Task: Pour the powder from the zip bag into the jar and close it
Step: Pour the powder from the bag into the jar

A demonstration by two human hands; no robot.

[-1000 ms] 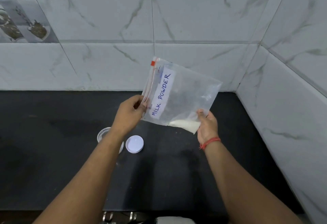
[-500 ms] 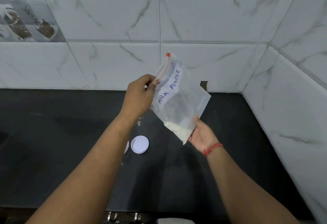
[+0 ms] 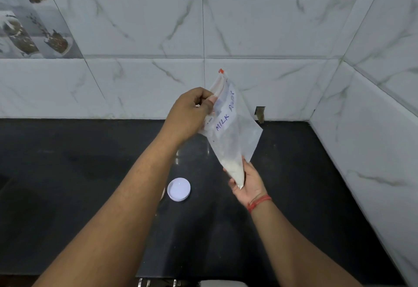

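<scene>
With your left hand (image 3: 190, 114) pinching the zip edge of the clear plastic zip bag (image 3: 233, 132) and your right hand (image 3: 246, 180) cupping its powder-filled corner at 5 o'clock, open the seal fully — before tipping.

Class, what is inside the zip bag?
White powder sits in the bottom corner of the zip bag, cupped by the right hand. The label hides part of the inside.
</scene>
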